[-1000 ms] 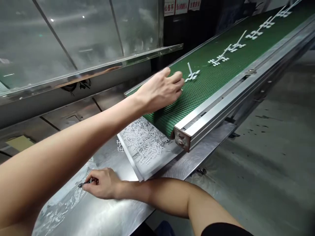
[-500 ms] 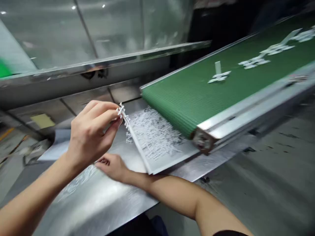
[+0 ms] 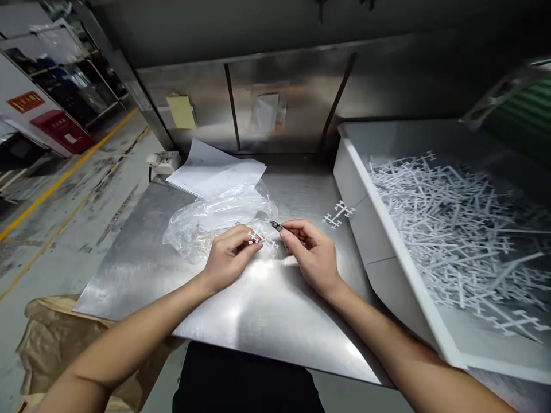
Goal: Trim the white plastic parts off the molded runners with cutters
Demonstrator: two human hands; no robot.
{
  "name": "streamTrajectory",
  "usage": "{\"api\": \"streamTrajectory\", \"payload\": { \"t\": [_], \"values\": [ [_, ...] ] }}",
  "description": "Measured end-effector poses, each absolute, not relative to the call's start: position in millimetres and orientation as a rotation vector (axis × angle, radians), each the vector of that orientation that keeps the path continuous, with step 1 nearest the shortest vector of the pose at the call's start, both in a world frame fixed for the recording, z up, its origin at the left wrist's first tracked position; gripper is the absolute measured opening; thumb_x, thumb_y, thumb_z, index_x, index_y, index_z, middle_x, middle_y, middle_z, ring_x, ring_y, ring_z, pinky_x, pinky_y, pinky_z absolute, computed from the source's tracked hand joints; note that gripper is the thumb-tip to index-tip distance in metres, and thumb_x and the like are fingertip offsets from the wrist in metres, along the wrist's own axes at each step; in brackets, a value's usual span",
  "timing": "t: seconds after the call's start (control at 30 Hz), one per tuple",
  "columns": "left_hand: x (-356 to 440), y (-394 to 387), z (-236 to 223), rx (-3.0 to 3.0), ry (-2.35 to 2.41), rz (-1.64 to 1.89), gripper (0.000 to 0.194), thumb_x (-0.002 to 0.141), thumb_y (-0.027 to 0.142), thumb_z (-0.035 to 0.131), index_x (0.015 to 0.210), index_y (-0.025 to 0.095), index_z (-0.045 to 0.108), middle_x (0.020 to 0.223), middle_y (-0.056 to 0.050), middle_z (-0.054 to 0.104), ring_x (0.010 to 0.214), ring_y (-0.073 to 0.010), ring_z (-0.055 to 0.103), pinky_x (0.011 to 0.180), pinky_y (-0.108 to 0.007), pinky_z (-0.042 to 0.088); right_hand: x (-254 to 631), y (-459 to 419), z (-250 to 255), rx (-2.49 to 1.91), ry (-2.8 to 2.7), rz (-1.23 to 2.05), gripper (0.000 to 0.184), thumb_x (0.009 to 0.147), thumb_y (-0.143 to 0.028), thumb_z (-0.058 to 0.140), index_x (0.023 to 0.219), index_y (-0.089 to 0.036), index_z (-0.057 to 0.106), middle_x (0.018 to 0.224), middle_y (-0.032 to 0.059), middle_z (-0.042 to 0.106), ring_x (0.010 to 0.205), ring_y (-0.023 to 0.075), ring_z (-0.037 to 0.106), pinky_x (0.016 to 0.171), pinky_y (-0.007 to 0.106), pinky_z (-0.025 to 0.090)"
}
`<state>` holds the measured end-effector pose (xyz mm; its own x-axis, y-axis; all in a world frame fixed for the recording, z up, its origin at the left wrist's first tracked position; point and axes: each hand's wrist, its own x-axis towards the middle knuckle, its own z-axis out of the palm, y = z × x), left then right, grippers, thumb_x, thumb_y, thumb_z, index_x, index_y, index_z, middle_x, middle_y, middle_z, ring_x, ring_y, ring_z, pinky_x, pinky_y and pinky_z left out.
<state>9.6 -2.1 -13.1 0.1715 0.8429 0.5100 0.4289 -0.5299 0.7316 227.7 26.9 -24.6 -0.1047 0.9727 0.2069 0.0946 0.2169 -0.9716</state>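
My left hand (image 3: 230,255) pinches a white branched plastic moulding (image 3: 263,238) between thumb and fingers, just above the metal table. In my right hand (image 3: 312,252) is a slim dark tool that looks like a utility knife (image 3: 278,226), its tip pointing left at the moulding. Whether the tip touches it, I cannot tell. A crumpled clear plastic bag (image 3: 215,221) lies right behind my left hand. To the right of my right hand, another white branched moulding (image 3: 339,214) lies flat on the table beside the bin wall.
A large white bin (image 3: 404,258) holding many white plastic pieces stands at the right. White paper sheets (image 3: 215,169) lie behind the bag, near a power socket (image 3: 167,162). The metal table (image 3: 258,315) ends in front of my body. Part of the green conveyor (image 3: 523,115) shows at upper right.
My view has swung left from the conveyor to the table. My left hand has lowered the white moulding from above the bin edge, and both hands now meet before the bag.
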Motion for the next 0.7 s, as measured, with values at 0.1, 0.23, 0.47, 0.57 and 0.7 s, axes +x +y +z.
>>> {"api": "streamTrajectory", "payload": {
  "t": [0.1, 0.23, 0.47, 0.57, 0.7],
  "values": [
    [8, -6, -21, 2.028, 1.158, 1.263, 0.009, 0.105, 0.021, 0.073, 0.096, 0.020, 0.077, 0.094, -0.007, 0.077, 0.088, -0.0188, 0.074, 0.074, -0.030, 0.058, 230, 26, -17, -1.122, -1.531, 0.966, 0.020, 0.100, -0.039, 0.074, 0.107, -0.020, 0.079, 0.086, 0.0022, 0.075, 0.073, 0.0168, 0.066, 0.069, 0.031, 0.055],
    [7, -10, -23, 2.031, 1.094, 1.239, 0.006, 0.105, 0.018, 0.073, 0.103, 0.020, 0.078, 0.097, -0.007, 0.078, 0.089, -0.0181, 0.076, 0.075, -0.029, 0.060, 230, 24, -11, -1.143, -1.635, 0.928, 0.014, 0.100, -0.033, 0.074, 0.106, -0.022, 0.080, 0.085, 0.0020, 0.078, 0.072, 0.0173, 0.069, 0.069, 0.031, 0.058],
    [7, -8, -19, 2.070, 1.086, 1.216, 0.006, 0.104, 0.013, 0.072, 0.105, 0.016, 0.078, 0.098, -0.008, 0.077, 0.084, -0.0146, 0.074, 0.071, -0.024, 0.058, 232, 20, -11, -1.052, -1.764, 0.866, 0.008, 0.101, -0.023, 0.074, 0.109, -0.022, 0.078, 0.090, 0.0017, 0.081, 0.075, 0.0165, 0.073, 0.071, 0.031, 0.059],
    [7, -8, -19, 2.095, 1.060, 1.223, 0.008, 0.104, 0.011, 0.071, 0.105, 0.015, 0.078, 0.099, -0.009, 0.078, 0.087, -0.0161, 0.075, 0.074, -0.026, 0.060, 233, 20, -12, -1.020, -1.814, 0.848, 0.009, 0.101, -0.021, 0.076, 0.110, -0.022, 0.078, 0.091, 0.0014, 0.080, 0.076, 0.0160, 0.073, 0.071, 0.030, 0.059],
    [7, -8, -19, 2.113, 1.063, 1.226, 0.008, 0.105, 0.012, 0.070, 0.105, 0.015, 0.077, 0.098, -0.009, 0.078, 0.086, -0.0165, 0.076, 0.073, -0.026, 0.060, 233, 19, -13, -0.981, -1.863, 0.810, 0.010, 0.102, -0.019, 0.074, 0.112, -0.022, 0.077, 0.092, 0.0014, 0.079, 0.076, 0.0159, 0.073, 0.071, 0.030, 0.059]
  ]
}}
